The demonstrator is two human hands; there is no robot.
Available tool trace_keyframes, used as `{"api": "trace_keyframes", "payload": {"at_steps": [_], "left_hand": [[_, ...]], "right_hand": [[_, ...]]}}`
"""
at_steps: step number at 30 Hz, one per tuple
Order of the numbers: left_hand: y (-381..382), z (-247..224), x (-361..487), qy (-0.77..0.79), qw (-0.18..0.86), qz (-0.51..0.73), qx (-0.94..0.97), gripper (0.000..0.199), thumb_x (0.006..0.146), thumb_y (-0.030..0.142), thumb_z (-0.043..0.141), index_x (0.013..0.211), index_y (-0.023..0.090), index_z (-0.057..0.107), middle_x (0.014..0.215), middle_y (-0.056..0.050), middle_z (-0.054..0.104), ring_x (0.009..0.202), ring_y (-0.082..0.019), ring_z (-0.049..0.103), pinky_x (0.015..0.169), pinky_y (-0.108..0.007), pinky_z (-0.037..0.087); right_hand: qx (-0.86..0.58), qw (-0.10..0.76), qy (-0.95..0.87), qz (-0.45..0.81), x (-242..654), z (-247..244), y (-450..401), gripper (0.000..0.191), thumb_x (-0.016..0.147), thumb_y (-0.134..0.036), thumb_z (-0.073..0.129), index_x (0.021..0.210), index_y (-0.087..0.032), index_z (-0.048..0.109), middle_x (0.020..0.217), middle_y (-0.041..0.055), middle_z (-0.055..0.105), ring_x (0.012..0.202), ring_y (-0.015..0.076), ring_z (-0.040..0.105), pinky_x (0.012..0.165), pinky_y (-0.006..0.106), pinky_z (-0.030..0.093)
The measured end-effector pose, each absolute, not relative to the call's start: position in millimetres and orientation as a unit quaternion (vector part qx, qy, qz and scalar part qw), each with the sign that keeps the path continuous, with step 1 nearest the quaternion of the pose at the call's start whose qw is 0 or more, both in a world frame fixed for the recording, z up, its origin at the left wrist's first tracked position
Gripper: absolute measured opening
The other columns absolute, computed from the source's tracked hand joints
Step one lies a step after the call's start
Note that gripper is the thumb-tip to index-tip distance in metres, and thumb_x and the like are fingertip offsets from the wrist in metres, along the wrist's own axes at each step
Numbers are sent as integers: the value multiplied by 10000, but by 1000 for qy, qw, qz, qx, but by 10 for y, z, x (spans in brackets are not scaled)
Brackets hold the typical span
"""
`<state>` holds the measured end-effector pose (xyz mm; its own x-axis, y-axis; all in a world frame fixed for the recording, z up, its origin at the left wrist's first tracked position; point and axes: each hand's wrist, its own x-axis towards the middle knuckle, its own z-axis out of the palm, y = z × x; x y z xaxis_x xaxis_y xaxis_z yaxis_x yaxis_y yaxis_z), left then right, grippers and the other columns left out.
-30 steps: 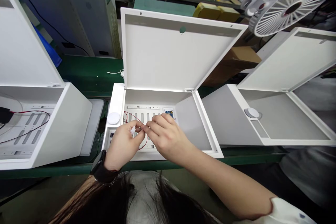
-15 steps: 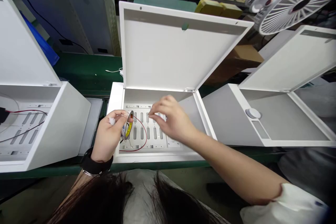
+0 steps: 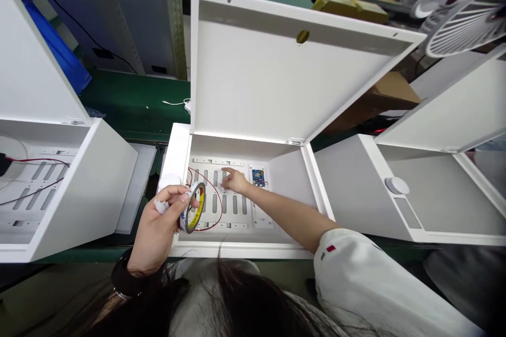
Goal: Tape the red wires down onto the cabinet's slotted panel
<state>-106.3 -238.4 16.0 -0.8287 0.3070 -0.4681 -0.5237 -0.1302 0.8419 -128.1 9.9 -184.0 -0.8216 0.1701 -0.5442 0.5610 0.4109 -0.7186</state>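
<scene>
My left hand (image 3: 158, 226) is closed on a roll of tape (image 3: 202, 205) with a yellow inner core, held upright above the front left of an open white box (image 3: 253, 250). A crumpled white scrap (image 3: 161, 206) sticks out between its fingers. Inside the box, my right hand (image 3: 236, 181) reaches down to the slotted white floor plate (image 3: 234, 204), fingertips bent together over the slots. What they pinch, if anything, is too small to name. A thin red wire (image 3: 220, 201) curves between the hands. To the right of my right hand lies a blue circuit board (image 3: 258, 177).
The raised lid (image 3: 253, 73) stands behind the box. Another open white box (image 3: 95, 184) with wires inside is at left, and a third (image 3: 356, 184) at right bears a round white disc (image 3: 397, 186). A fan (image 3: 462, 26) and a cardboard carton (image 3: 391, 92) stand at the back right.
My right hand has moved down and deeper into the box, uncovering the circuit board. My left hand still holds the tape roll, now turned more toward me. The view has shifted slightly.
</scene>
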Motion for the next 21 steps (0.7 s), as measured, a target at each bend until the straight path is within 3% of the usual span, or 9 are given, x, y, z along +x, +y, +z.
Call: {"api": "trace_keyframes", "payload": {"at_steps": [2, 7, 13, 21], "left_hand": [[-2392, 135, -1068, 593, 281, 749, -91, 219, 763, 351, 633, 885, 188, 554, 775, -25, 637, 522, -68, 475, 437, -186, 314], [-2403, 103, -1086, 599, 273, 745, -106, 206, 768, 340, 633, 895, 193, 565, 773, -23, 639, 545, -71, 481, 470, -190, 341], [-2393, 119, -1084, 598, 266, 746, -122, 214, 736, 331, 662, 869, 192, 568, 756, -24, 638, 561, -92, 501, 551, -234, 432], [-2395, 130, -1071, 597, 265, 749, -113, 191, 751, 315, 655, 870, 186, 581, 731, -6, 624, 499, -46, 390, 530, -202, 402]], "right_hand": [[226, 210, 807, -504, -1283, -1940, 117, 492, 608, -120, 718, 1087, -133, 611, 727, 23, 699, 618, 112, 610, 566, 196, 474], [236, 231, 797, -506, -1268, -2161, 175, 180, 629, -172, 705, 796, -115, 671, 702, 37, 688, 610, 111, 602, 549, 196, 458], [210, 233, 810, -496, -1218, -2271, 151, 178, 600, -186, 726, 757, -136, 659, 673, 9, 668, 608, 103, 588, 573, 197, 445], [144, 218, 850, -457, -1249, -2264, 121, 144, 609, -152, 708, 744, -152, 657, 718, 6, 668, 648, 102, 575, 592, 196, 421]]}}
